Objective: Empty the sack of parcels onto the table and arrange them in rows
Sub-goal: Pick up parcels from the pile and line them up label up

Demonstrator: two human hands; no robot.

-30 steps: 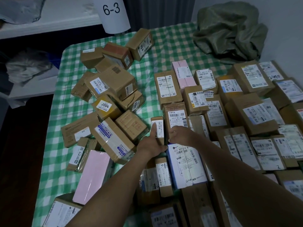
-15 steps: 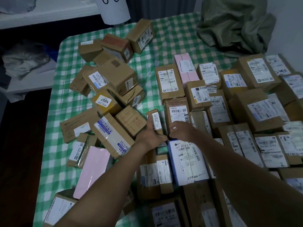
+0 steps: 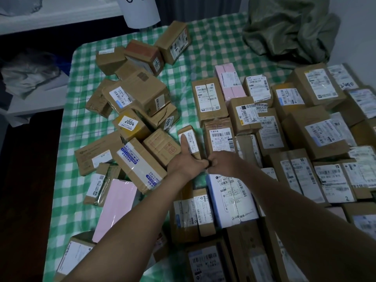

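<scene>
One slim parcel (image 3: 193,137) had swung askew within a second, left hand (image 3: 186,165) gripping it, right hand (image 3: 223,162) curled, hold unclear; placement unfinished.

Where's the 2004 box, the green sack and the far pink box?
2004 box (image 3: 127,124): head view, on its white label.
green sack (image 3: 289,31): head view, on its crumpled middle.
far pink box (image 3: 236,92): head view, on its bare near end.

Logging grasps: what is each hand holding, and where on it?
Left hand grips the small brown box at its near end, thumb on the label. Right hand: cannot be told.
</scene>
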